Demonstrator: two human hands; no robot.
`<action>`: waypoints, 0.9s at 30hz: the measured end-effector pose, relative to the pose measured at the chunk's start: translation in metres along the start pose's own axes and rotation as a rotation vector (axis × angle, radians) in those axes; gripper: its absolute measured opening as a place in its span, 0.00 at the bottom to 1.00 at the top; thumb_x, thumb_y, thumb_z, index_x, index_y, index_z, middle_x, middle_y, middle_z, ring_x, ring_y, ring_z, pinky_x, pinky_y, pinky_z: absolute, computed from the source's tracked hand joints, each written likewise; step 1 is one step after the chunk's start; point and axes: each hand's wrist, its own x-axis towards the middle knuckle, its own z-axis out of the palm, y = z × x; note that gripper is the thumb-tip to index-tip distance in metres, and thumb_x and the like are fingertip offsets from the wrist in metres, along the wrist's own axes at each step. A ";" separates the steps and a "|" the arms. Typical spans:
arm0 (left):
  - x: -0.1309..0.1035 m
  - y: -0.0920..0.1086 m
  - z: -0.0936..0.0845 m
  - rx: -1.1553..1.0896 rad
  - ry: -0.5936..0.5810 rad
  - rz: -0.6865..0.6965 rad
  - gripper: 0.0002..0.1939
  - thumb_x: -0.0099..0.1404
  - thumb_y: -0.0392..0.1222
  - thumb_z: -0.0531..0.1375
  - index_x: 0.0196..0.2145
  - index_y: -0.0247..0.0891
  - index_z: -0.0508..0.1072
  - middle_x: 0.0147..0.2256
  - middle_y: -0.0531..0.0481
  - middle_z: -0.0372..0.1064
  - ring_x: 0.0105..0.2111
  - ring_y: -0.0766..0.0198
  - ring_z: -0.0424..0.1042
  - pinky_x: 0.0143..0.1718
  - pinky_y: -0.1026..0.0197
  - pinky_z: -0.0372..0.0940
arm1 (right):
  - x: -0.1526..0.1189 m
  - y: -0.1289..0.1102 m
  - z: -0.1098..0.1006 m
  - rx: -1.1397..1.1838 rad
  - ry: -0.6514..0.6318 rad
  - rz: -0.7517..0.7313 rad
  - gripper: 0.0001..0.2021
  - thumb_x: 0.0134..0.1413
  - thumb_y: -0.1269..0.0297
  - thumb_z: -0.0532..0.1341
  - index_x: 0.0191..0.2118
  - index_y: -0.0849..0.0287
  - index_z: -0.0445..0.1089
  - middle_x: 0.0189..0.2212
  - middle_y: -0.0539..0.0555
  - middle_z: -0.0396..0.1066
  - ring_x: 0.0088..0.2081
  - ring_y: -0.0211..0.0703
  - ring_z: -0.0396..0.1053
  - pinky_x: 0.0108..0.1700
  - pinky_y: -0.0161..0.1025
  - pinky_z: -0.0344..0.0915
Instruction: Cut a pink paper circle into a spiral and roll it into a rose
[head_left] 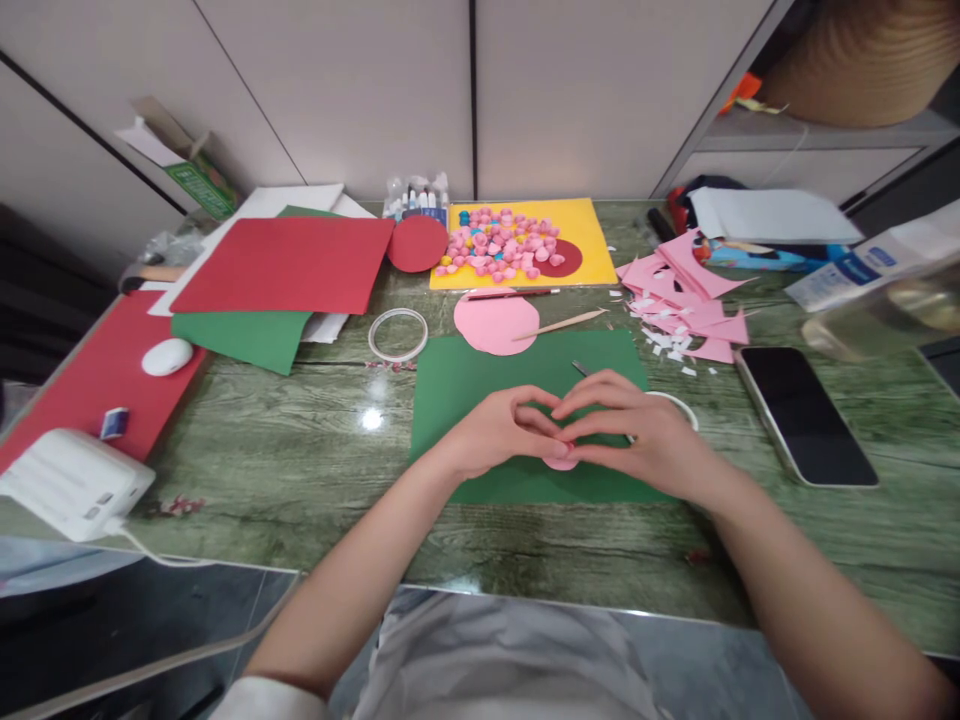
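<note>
Above a green paper sheet (495, 385), my left hand (499, 430) and my right hand (637, 425) meet at the fingertips. Both pinch a small piece of pink paper (559, 463), mostly hidden by the fingers. Beneath my right hand lies something with a thin grey metal tip (580, 369); the hand covers most of it. A white curved band (679, 403) shows just right of that hand. Beyond the sheet's far edge, a pink paper circle (491, 325) bears a pointed wooden stick (562, 324) and a dark red pen (510, 294).
Many rolled pink paper flowers (499, 245) lie on yellow paper (585, 222) at the back. Pink scraps (686, 290) and a phone (806, 415) are to the right. Leftward are a tape roll (373, 335), red paper (285, 262), and a white charger (75, 485) with a cable.
</note>
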 end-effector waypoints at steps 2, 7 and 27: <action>0.001 -0.002 0.001 -0.017 0.039 0.042 0.21 0.45 0.32 0.70 0.38 0.34 0.70 0.28 0.49 0.76 0.28 0.65 0.75 0.40 0.58 0.66 | 0.000 0.001 0.001 -0.018 0.045 0.006 0.04 0.53 0.66 0.64 0.36 0.53 0.75 0.38 0.54 0.74 0.44 0.46 0.66 0.47 0.49 0.68; 0.006 -0.011 0.005 -0.167 0.125 0.109 0.20 0.48 0.35 0.69 0.39 0.35 0.69 0.29 0.50 0.76 0.28 0.67 0.75 0.36 0.63 0.63 | 0.001 0.003 0.006 -0.143 0.210 0.003 0.04 0.52 0.67 0.65 0.35 0.53 0.73 0.38 0.54 0.75 0.44 0.48 0.66 0.46 0.50 0.68; 0.002 -0.004 -0.001 -0.016 0.046 0.068 0.21 0.44 0.31 0.70 0.37 0.34 0.70 0.27 0.50 0.76 0.27 0.66 0.75 0.39 0.59 0.66 | 0.000 -0.001 -0.001 0.013 0.018 0.068 0.04 0.53 0.64 0.64 0.35 0.52 0.75 0.38 0.53 0.75 0.44 0.47 0.69 0.48 0.48 0.67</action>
